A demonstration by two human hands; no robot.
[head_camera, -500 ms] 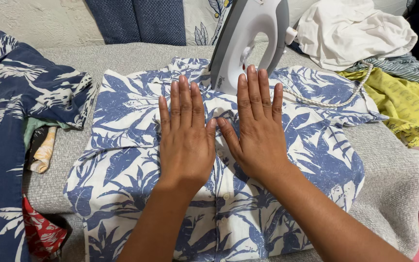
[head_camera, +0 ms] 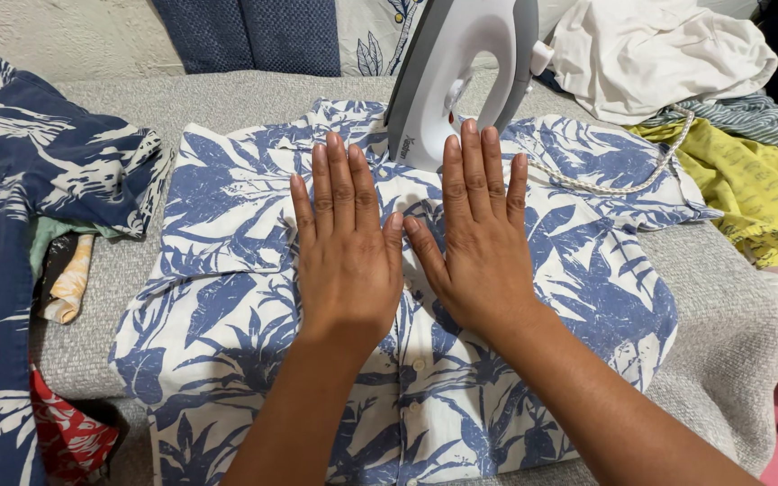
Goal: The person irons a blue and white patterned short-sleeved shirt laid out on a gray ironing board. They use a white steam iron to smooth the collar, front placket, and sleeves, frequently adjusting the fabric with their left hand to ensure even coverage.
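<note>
A white shirt with a blue leaf print (head_camera: pixel 227 270) lies spread on a grey padded surface (head_camera: pixel 722 306), buttons up. My left hand (head_camera: pixel 346 256) lies flat on its middle, fingers straight and pointing away. My right hand (head_camera: pixel 479 247) presses flat beside it, thumbs nearly touching over the button placket. Neither hand holds anything. A grey and white iron (head_camera: pixel 461 76) stands upright on its heel just beyond my fingertips, resting on the shirt's collar area, its braided cord (head_camera: pixel 605 187) trailing right across the shirt.
A dark blue patterned shirt (head_camera: pixel 11 234) lies at the left with folded clothes and a red piece (head_camera: pixel 69 432) under it. A heap of white (head_camera: pixel 659 54), striped and yellow (head_camera: pixel 758 189) clothes lies at the back right. A blue cushion (head_camera: pixel 254 36) is behind.
Both hands have stayed flat on the shirt; the left hand has slid slightly away from me. The view has shifted a little.
</note>
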